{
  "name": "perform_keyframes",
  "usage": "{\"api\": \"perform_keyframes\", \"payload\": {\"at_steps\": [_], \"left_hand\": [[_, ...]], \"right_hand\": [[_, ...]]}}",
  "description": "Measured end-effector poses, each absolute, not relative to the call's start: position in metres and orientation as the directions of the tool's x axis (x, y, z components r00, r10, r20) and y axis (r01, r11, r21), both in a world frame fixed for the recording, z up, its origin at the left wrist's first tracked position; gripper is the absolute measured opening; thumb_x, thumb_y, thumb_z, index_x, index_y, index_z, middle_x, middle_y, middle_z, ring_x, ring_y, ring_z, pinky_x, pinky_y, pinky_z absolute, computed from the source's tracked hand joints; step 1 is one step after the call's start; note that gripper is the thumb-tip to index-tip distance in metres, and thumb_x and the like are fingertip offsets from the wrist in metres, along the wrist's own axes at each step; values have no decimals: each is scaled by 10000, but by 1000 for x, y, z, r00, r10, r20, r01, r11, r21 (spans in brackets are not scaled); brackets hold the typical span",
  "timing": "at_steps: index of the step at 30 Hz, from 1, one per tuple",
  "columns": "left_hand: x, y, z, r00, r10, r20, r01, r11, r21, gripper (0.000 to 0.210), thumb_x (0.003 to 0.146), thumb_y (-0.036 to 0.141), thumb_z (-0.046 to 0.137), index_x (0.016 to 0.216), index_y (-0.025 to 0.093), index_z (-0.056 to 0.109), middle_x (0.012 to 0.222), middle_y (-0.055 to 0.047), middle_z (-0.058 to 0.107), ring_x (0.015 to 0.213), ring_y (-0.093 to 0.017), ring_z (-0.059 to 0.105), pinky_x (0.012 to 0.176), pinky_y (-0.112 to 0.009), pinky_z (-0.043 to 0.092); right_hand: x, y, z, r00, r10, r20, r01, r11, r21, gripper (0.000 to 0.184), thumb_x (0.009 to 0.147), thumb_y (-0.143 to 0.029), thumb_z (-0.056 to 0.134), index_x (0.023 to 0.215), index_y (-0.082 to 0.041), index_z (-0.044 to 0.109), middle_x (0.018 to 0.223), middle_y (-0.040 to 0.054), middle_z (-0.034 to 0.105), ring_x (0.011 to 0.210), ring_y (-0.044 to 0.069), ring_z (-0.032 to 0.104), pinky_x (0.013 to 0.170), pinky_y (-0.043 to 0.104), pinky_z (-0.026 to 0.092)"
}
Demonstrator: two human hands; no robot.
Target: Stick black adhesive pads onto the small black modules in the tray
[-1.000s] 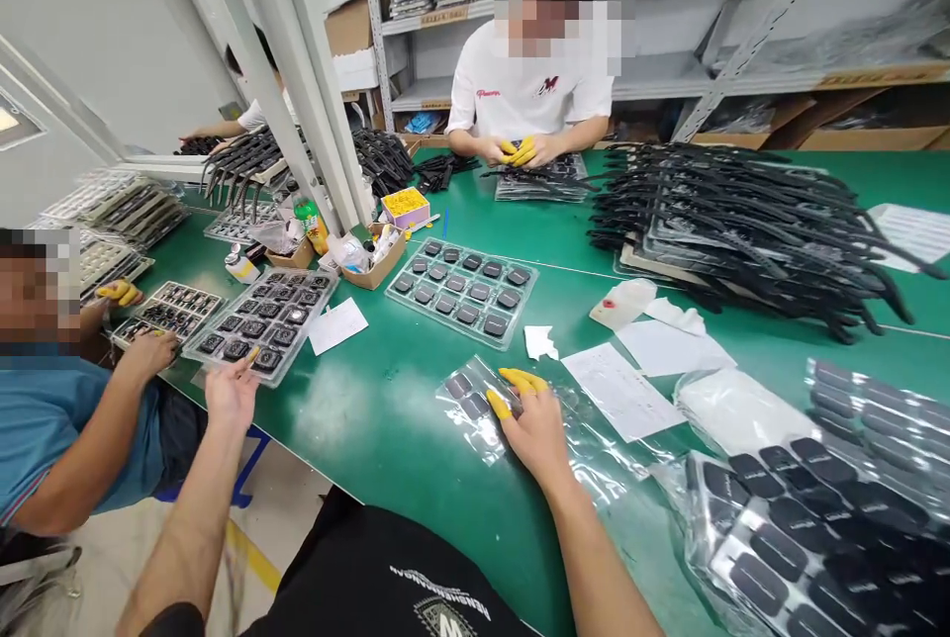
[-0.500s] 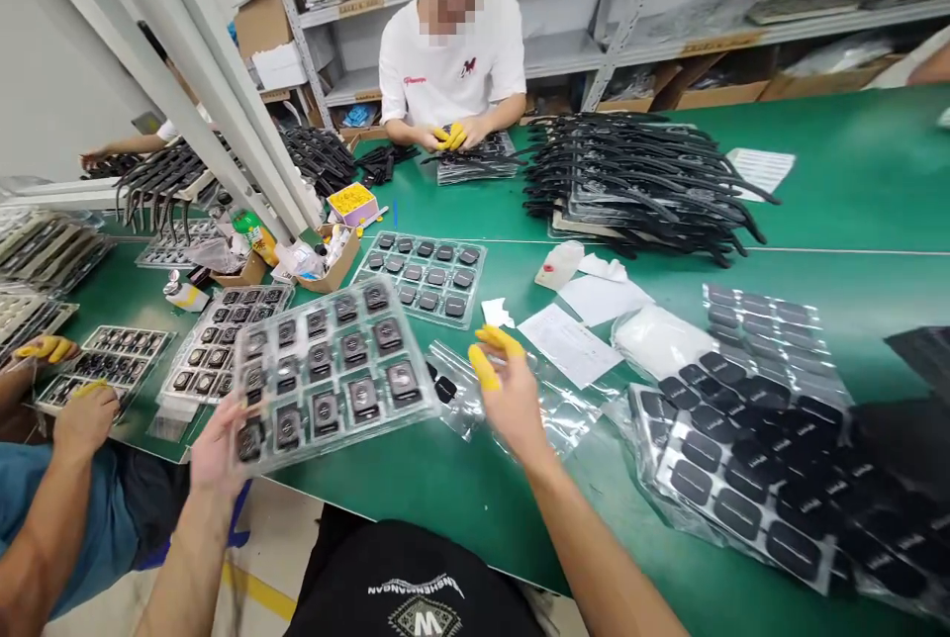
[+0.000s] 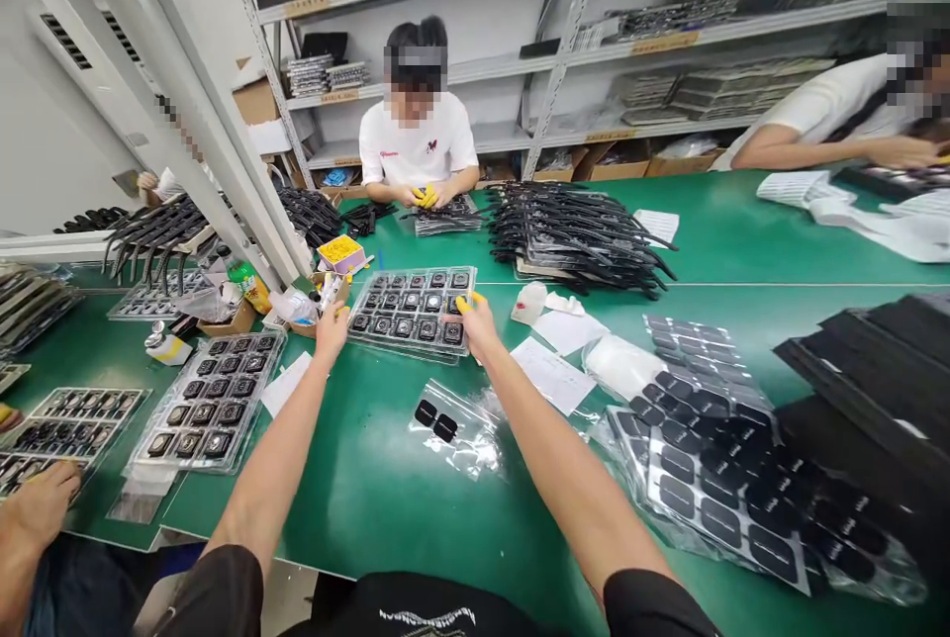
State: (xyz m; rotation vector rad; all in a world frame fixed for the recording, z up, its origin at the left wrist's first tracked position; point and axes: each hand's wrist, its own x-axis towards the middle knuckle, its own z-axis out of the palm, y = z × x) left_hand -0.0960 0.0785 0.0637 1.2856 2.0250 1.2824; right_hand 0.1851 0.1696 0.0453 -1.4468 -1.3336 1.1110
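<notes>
A clear plastic tray (image 3: 411, 309) with rows of dark, square watch-like cases is held out over the green table. My left hand (image 3: 331, 328) grips its left edge, fingers closed. At the right edge, my right hand (image 3: 476, 320), wearing yellow finger cots, closes on the rim. Directly beneath is another clear tray, mostly hidden; whether the two touch I cannot tell. Nearer me lies a clear plastic bag (image 3: 464, 444) beside two black square pads (image 3: 435, 419).
At left stands another filled tray (image 3: 215, 390), near a co-worker's hand (image 3: 45, 499). Sheets of black pads (image 3: 712, 489) spread at right. A stack of black strips (image 3: 571, 231) lies before a seated person. A white metal post (image 3: 215, 113) rises at left.
The tray has moved forward, away from me, and levelled out over the other tray. My right hand, previously apart from it, now grips its right edge. The view has shifted.
</notes>
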Motion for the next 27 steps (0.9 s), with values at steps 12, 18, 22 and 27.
{"api": "perform_keyframes", "payload": {"at_steps": [12,18,22,27], "left_hand": [[-85,62,6,-501,821,275,762,268,590,413,1023,335,467,1352,152,636,1261,-226,637,1279,-382,556,1116,-521,424],[-69,51,16,-445,836,321,854,288,434,436,1058,339,385,1337,140,655,1208,-254,604,1287,-427,505,1074,-562,390],[-41,58,36,-222,927,301,939,120,321,375,1037,347,465,1268,160,694,1180,-228,647,1222,-396,552,1029,-517,424],[13,107,63,222,964,145,939,-252,236,228,989,304,576,1029,222,785,1022,-135,729,1046,-280,669,896,-377,501]], "right_hand": [[182,177,6,15,997,76,776,37,-630,388,989,-409,654,1308,-190,619,1343,98,638,1153,241,657,981,475,580],[174,178,28,-44,994,100,827,93,-554,347,1031,-325,469,1150,-92,697,1280,279,603,1261,383,538,1064,551,401],[192,160,51,-122,981,154,793,190,-579,430,1042,-378,422,1289,-107,648,1367,259,576,1296,382,489,1071,552,367],[244,72,44,-416,901,123,666,394,-633,423,889,-516,696,1223,-258,719,1088,82,742,1017,272,661,921,408,514]]}}
